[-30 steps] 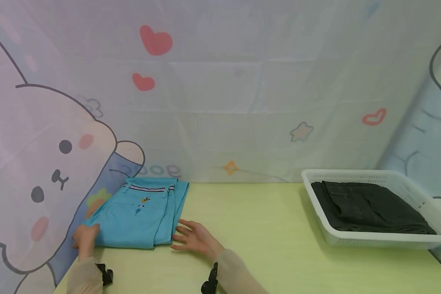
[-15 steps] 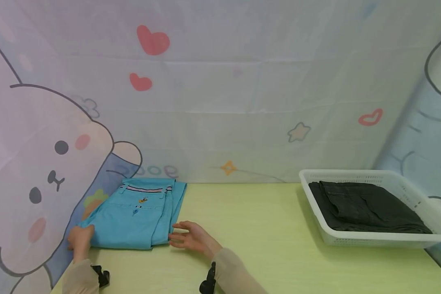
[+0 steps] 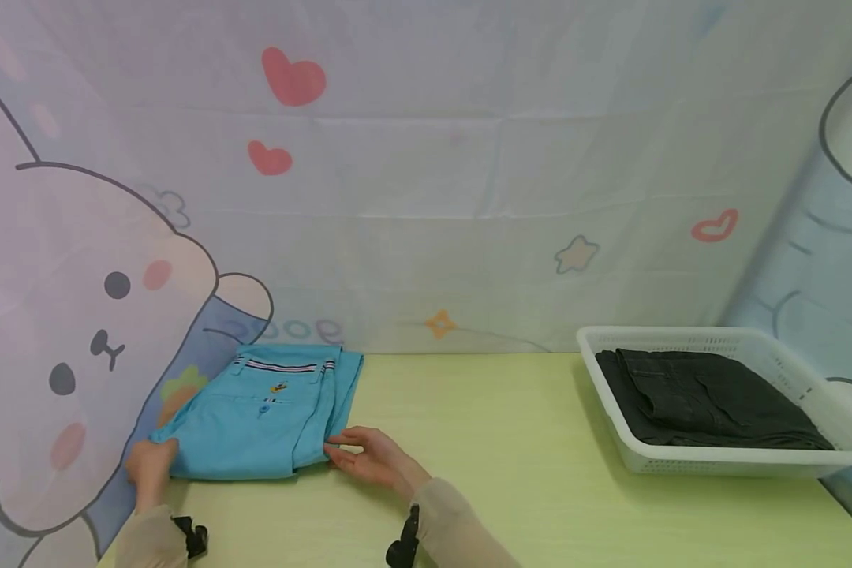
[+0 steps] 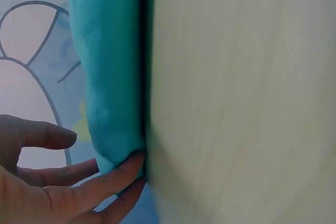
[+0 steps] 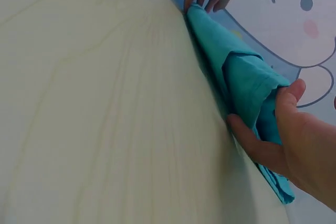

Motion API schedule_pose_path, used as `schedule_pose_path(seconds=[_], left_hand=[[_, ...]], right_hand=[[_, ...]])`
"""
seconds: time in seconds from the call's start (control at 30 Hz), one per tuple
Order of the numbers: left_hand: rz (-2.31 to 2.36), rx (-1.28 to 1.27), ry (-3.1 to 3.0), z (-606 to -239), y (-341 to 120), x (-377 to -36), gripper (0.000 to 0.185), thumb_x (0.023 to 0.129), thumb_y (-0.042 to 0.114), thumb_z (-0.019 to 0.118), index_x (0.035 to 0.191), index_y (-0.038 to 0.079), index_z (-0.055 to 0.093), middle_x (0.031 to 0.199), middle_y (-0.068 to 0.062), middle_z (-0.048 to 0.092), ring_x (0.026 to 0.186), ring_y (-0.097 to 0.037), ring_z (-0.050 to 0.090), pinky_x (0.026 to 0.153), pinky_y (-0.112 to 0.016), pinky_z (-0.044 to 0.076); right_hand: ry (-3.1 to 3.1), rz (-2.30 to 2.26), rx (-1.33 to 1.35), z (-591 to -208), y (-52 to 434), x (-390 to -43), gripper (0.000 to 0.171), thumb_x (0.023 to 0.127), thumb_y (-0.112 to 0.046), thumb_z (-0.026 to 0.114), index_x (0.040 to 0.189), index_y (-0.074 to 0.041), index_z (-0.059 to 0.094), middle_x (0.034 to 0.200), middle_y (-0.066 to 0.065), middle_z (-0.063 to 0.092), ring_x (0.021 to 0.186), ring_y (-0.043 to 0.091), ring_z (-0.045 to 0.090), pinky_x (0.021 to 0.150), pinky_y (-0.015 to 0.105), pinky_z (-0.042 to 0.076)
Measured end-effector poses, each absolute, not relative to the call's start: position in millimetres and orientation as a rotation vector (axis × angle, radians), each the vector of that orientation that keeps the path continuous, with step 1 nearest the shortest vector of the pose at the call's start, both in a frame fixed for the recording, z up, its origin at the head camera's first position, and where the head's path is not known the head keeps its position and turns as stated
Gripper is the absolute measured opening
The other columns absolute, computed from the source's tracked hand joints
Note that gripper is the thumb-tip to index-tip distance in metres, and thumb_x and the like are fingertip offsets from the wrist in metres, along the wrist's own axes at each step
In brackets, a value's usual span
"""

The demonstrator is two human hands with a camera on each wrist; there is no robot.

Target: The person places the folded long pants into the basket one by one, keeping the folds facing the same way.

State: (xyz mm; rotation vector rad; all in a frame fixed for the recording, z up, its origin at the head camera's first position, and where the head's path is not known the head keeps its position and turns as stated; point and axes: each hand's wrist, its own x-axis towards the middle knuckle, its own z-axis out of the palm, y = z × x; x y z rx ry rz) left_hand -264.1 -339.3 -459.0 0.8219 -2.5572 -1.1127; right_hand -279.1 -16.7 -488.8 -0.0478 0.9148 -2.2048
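While pressed at 2 corners: folded blue trousers (image 3: 263, 418), lying flat at the far left corner of the tabletop (image 3: 483, 442), waistband toward the back edge.

Trousers, detail: turquoise cloth, striped band across the waistband, small button and a tiny badge below it; folded layers stacked along the right side, seen as a thick edge in the right wrist view (image 5: 247, 85).

Left hand (image 3: 149, 465): at the near left corner of the trousers, close to the left edge of the tabletop; fingertips (image 4: 128, 167) touching the underside of the fold where cloth meets wood, fingers fairly straight, thumb held apart above; not closed round the cloth as far as the left wrist view shows.

Right hand (image 3: 369, 456): at the near right corner of the trousers; thumb (image 5: 289, 95) on top of the folded edge, fingers slid beneath it against the tabletop, so pinching the stacked layers.

Sleeves: beige, reaching to both wrists; black straps at the wrists.

Basket (image 3: 710, 464): white plastic, perforated walls, standing at the right edge of the tabletop, well apart from the trousers.

Basket contents: dark folded garment (image 3: 710, 402), lying flat inside and filling most of the floor.

Tabletop: pale yellow-green wood grain, bare between trousers and basket.

Backdrop (image 3: 426, 197): printed sheet hung behind the back edge, with red hearts, a star and a large cartoon rabbit at the left.
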Motion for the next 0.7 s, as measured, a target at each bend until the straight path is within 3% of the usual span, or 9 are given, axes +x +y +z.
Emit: schedule_pose_path(seconds=[0.13,0.23,0.4,0.5,0.63,0.7], left_hand=[[-1.071,0.721,-2.566,-457.6,-338.2,-262.9,0.044,0.076,0.011,0.037,0.094,-0.028,0.043,0.092,-0.043,0.045,0.075,-0.044,0.043,0.064,-0.05,0.04],[-1.051,0.647,-2.569,-456.4,-337.6,-262.1,0.031,0.074,0.01,0.04,0.079,-0.021,0.046,0.075,-0.034,0.047,0.065,-0.037,0.042,0.053,-0.039,0.039],[-1.135,0.621,-2.625,-452.7,-336.3,-263.0,0.015,0.07,0.007,0.043,0.067,-0.007,0.043,0.068,-0.023,0.045,0.061,-0.028,0.04,0.048,-0.031,0.04],[-1.19,0.566,-2.686,-451.2,-335.3,-265.2,0.023,0.073,0.007,0.046,0.075,-0.016,0.047,0.079,-0.033,0.048,0.067,-0.037,0.048,0.053,-0.034,0.045],[-1.493,0.504,-2.694,-452.7,-333.4,-269.3,0.042,0.078,0.007,0.049,0.106,-0.023,0.042,0.105,-0.041,0.039,0.065,-0.032,0.059,0.059,-0.039,0.053],[-1.642,0.524,-2.69,-453.1,-331.5,-272.3,0.047,0.08,0.007,0.049,0.113,-0.023,0.035,0.11,-0.042,0.034,0.06,-0.025,0.06,0.058,-0.038,0.055]], right_hand=[[0.951,-2.178,-0.082,-488.1,-7.8,-278.2,0.053,0.093,-0.017,0.041,0.134,0.01,0.023,0.143,0.026,0.02,0.131,0.028,0.03,0.094,0.02,0.04],[1.003,-2.148,-0.126,-487.8,1.4,-278.7,0.053,0.094,-0.017,0.04,0.135,0.009,0.02,0.144,0.027,0.017,0.135,0.032,0.02,0.097,0.023,0.037],[1.061,-2.079,-0.19,-484.8,19.9,-281.1,0.055,0.094,-0.019,0.037,0.136,0.012,0.019,0.144,0.028,0.016,0.125,0.025,0.033,0.084,0.018,0.04],[1.111,-2.041,-0.209,-481.6,31.5,-280.9,0.054,0.094,-0.019,0.036,0.136,0.012,0.019,0.144,0.027,0.018,0.124,0.026,0.035,0.087,0.019,0.039],[1.178,-2.002,-0.22,-479.4,45.2,-279.9,0.053,0.095,-0.02,0.035,0.135,0.011,0.022,0.143,0.027,0.021,0.134,0.031,0.024,0.101,0.025,0.034],[1.204,-1.99,-0.22,-479.1,50.8,-279.7,0.052,0.094,-0.021,0.035,0.134,0.011,0.024,0.142,0.027,0.023,0.134,0.031,0.025,0.105,0.028,0.031]])
